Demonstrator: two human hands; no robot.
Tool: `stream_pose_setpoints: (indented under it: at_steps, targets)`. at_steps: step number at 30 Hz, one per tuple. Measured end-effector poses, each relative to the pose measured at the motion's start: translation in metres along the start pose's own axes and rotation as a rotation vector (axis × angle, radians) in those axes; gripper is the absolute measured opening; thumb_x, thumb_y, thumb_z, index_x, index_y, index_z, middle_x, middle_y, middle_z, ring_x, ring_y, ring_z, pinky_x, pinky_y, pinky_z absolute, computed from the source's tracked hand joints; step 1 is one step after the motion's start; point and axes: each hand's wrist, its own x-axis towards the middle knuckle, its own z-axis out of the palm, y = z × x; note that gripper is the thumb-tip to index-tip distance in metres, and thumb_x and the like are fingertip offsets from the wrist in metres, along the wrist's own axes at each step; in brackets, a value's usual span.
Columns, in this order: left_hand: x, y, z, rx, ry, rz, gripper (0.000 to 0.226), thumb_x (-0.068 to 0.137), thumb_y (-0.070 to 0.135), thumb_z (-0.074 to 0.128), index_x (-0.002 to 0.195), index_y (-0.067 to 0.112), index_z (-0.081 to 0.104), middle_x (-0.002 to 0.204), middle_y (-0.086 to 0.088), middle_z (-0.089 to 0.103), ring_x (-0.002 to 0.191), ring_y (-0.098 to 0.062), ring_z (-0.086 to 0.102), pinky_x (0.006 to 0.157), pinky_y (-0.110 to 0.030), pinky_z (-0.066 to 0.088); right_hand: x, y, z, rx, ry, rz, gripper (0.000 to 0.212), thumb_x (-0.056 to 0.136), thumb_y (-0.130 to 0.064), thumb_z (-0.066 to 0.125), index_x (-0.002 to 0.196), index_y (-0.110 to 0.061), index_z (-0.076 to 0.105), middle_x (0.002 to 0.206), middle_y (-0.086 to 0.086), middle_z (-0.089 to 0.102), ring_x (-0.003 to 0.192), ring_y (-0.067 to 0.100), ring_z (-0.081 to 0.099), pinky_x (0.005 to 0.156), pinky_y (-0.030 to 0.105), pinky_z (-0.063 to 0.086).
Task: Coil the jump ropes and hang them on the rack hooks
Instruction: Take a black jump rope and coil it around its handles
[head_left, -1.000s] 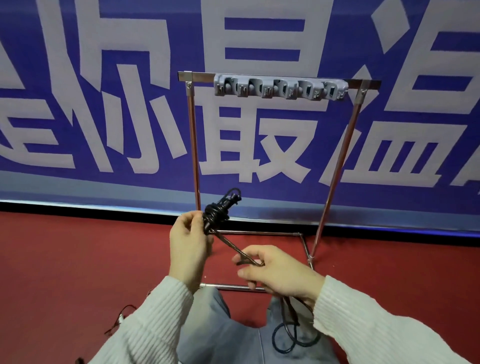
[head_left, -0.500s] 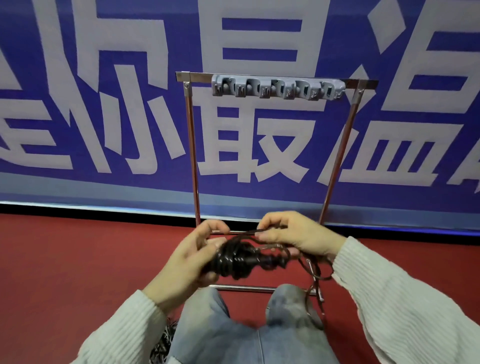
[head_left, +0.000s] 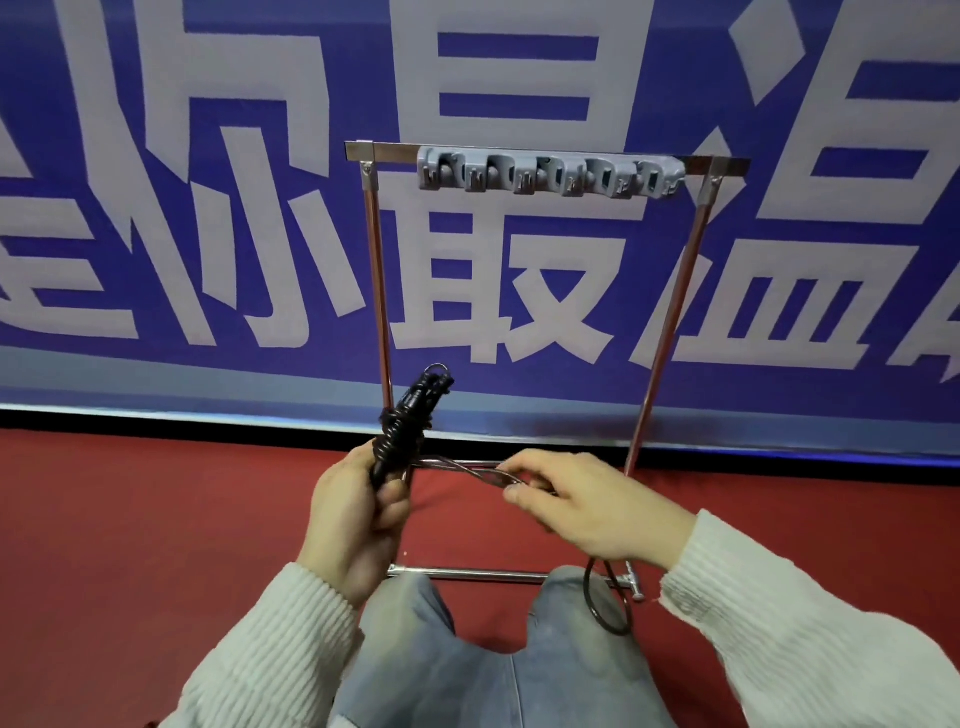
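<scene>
While the left hand (head_left: 358, 514) grips the black jump rope (head_left: 402, 431) bundle upright by its lower end, the head view shows the right hand (head_left: 587, 506) pinching the loose strands that run across from the bundle, with the free tail (head_left: 602, 605) dropping below the wrist toward the knees (head_left: 519, 649). The bundle sits low in front of the rack (head_left: 376, 291), near its left post and well below the row of grey hooks (head_left: 550, 176) on the top bar, all of which look bare

Judging from this one view, the wrap is part done, so the main risk is slack: if the right hand lets the strands go soft between the two hands, the turns already on the bundle may loosen and spring open. The hanging tail could catch on the rack's foot bar (head_left: 467, 574) or under a knee and jerk the rope out of the pinch. A wrap finished without a tucked end would likely unwind on the hook. The small loop at the top of the bundle looks narrow, so missing a hook, or nudging the light rack over on the red floor (head_left: 156, 519), is also possible
</scene>
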Motion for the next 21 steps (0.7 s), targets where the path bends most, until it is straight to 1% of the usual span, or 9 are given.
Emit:
stream_pose_setpoints:
  at_steps: [2, 4, 7, 8, 12, 14, 16, 19, 21]
  targets:
    - [-0.002, 0.004, -0.004, -0.216, -0.096, -0.189, 0.018, 0.084, -0.002, 0.052, 0.075, 0.013, 0.047, 0.062, 0.004, 0.033, 0.034, -0.002, 0.024, 0.028, -0.013, 0.013, 0.0, 0.007, -0.01, -0.019, 0.124, 0.008, 0.019, 0.102, -0.045, 0.051, 0.108, -0.032, 0.064, 0.064, -0.013, 0.061, 0.061, 0.008, 0.055, 0.066, 0.03, 0.045]
    - [-0.006, 0.003, -0.01, -0.374, -0.197, -0.298, 0.036, 0.064, -0.006, 0.079, 0.071, 0.011, 0.048, 0.061, 0.003, 0.035, 0.032, -0.005, 0.028, 0.026, -0.014, 0.017, 0.0, 0.014, -0.016, -0.078, 0.176, 0.026, 0.021, 0.102, -0.046, 0.05, 0.102, -0.033, 0.067, 0.07, -0.023, 0.063, 0.071, 0.003, 0.059, 0.074, 0.031, 0.047]
    - [-0.016, -0.001, -0.008, -0.363, -0.231, -0.237, 0.034, 0.087, 0.037, 0.079, 0.072, 0.01, 0.066, 0.062, 0.006, 0.036, 0.034, -0.004, 0.026, 0.028, -0.013, 0.016, -0.001, 0.018, -0.01, -0.145, 0.115, 0.035, 0.029, 0.1, -0.054, 0.045, 0.108, -0.038, 0.068, 0.094, -0.021, 0.072, 0.089, 0.003, 0.066, 0.085, 0.036, 0.053]
    - [-0.018, -0.002, -0.007, -0.282, -0.23, -0.175, 0.038, 0.089, 0.048, 0.069, 0.078, 0.012, 0.074, 0.062, 0.007, 0.037, 0.036, -0.004, 0.024, 0.031, -0.013, 0.014, -0.002, 0.019, -0.007, -0.16, 0.09, 0.043, 0.033, 0.098, -0.058, 0.041, 0.108, -0.04, 0.067, 0.095, -0.019, 0.073, 0.088, 0.004, 0.066, 0.085, 0.038, 0.054]
    - [-0.018, -0.011, -0.015, 0.422, -0.121, 0.181, 0.034, 0.084, 0.03, 0.074, 0.114, 0.016, 0.076, 0.068, 0.001, 0.048, 0.043, -0.007, 0.025, 0.037, -0.017, 0.022, -0.004, 0.017, -0.007, -0.019, 0.005, 0.075, 0.034, 0.092, -0.066, 0.041, 0.101, -0.044, 0.066, 0.086, -0.007, 0.073, 0.077, 0.013, 0.067, 0.078, 0.045, 0.055]
    - [-0.015, -0.017, -0.023, 0.763, -0.034, 0.34, 0.031, 0.084, 0.029, 0.079, 0.114, 0.023, 0.075, 0.071, 0.014, 0.066, 0.048, -0.006, 0.051, 0.048, -0.019, 0.044, -0.005, 0.01, -0.01, 0.01, -0.096, 0.043, 0.023, 0.094, -0.054, 0.058, 0.108, -0.041, 0.069, 0.085, 0.0, 0.072, 0.073, 0.017, 0.064, 0.076, 0.044, 0.054]
    - [-0.013, -0.024, -0.029, 1.198, -0.064, 0.466, 0.033, 0.083, 0.047, 0.078, 0.114, 0.038, 0.071, 0.08, 0.022, 0.073, 0.074, 0.0, 0.069, 0.071, -0.023, 0.054, -0.003, 0.001, -0.015, -0.094, -0.137, -0.033, 0.022, 0.095, -0.042, 0.063, 0.115, -0.036, 0.07, 0.085, -0.003, 0.071, 0.072, 0.012, 0.061, 0.073, 0.038, 0.052]
    - [-0.012, -0.029, -0.032, 1.664, -0.214, 0.451, 0.04, 0.084, 0.068, 0.065, 0.119, 0.049, 0.065, 0.065, 0.02, 0.065, 0.062, -0.005, 0.063, 0.062, -0.025, 0.05, 0.011, -0.003, -0.028, -0.04, -0.091, -0.046, 0.012, 0.091, -0.033, 0.072, 0.102, -0.031, 0.076, 0.079, -0.007, 0.073, 0.064, 0.008, 0.064, 0.065, 0.023, 0.048]
    - [-0.019, -0.023, -0.026, 1.577, -0.453, 0.304, 0.035, 0.087, 0.061, 0.069, 0.117, 0.043, 0.07, 0.059, 0.016, 0.06, 0.05, -0.004, 0.052, 0.055, -0.025, 0.046, 0.019, 0.0, -0.034, 0.099, -0.109, -0.045, 0.009, 0.087, -0.024, 0.079, 0.096, -0.022, 0.078, 0.082, -0.008, 0.076, 0.071, 0.004, 0.068, 0.07, 0.016, 0.05]
